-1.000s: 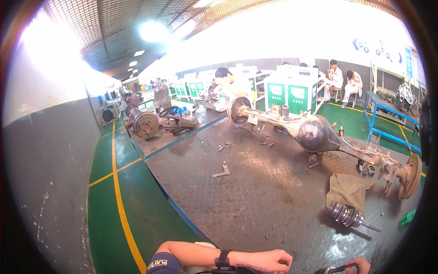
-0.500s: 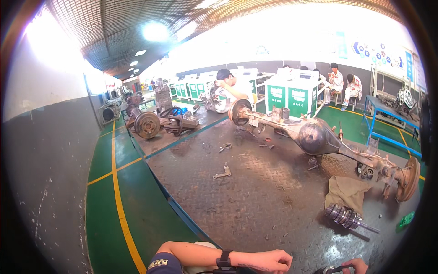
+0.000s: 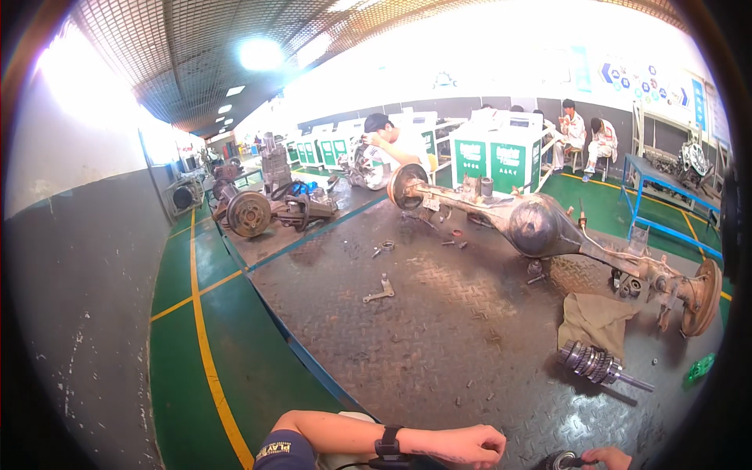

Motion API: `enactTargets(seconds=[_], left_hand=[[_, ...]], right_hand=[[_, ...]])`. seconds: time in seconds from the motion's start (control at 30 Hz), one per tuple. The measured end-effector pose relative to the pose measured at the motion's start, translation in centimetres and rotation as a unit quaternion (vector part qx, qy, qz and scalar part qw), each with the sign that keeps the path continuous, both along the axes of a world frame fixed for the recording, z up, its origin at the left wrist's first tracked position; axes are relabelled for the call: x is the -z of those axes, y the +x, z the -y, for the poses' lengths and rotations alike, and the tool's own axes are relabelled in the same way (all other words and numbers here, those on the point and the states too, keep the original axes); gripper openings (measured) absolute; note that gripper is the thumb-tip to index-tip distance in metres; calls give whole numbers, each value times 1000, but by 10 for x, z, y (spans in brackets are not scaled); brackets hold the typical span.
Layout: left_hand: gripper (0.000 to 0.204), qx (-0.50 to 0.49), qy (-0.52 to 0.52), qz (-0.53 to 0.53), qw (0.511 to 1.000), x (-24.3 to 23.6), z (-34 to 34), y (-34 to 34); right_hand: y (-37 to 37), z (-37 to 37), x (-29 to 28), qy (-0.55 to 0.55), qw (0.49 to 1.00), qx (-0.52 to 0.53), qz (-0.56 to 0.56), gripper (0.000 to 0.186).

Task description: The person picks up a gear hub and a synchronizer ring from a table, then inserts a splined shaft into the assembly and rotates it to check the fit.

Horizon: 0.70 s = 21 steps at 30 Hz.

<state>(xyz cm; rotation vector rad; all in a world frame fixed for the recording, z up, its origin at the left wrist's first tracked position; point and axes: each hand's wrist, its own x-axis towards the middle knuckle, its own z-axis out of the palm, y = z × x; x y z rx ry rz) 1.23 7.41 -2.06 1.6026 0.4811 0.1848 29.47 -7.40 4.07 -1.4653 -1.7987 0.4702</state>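
Observation:
At the lower edge my left hand (image 3: 478,445) hangs with loosely curled fingers and nothing visible in them, the forearm wearing a black watch (image 3: 388,442). To its right my right hand (image 3: 607,456), partly cut off, pinches a slim dark tool or handle (image 3: 581,462) beside a round metal part (image 3: 562,461). Above them a gear shaft assembly (image 3: 595,363) lies on the steel plate surface (image 3: 376,345), partly by a khaki cloth (image 3: 591,317). A green plastic piece (image 3: 700,366) is at the right.
A large axle (image 3: 533,225) spans the back of the plate, near small loose parts and a bracket (image 3: 380,291). Another axle assembly (image 3: 251,213) stands left. A co-worker (image 3: 392,141) bends over machinery. Seated people (image 3: 587,137) are beyond white-green cabinets (image 3: 493,157), near a blue workbench (image 3: 666,188).
The view has shifted slightly. My right hand and the dark piece it holds have moved a little to the left. My left hand stays about where it was.

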Motion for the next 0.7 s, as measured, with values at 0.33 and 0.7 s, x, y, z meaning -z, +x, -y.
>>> enactTargets(seconds=[0.33,0.7], left_hand=[[18,-3,-29,-14,999,5,-4,-1],[15,12,-48,-4,999,30,-12,3]], right_hand=[[1,1,-2,24,999,-28,-5,18],[5,-4,2,37,998,-27,-44,9]])
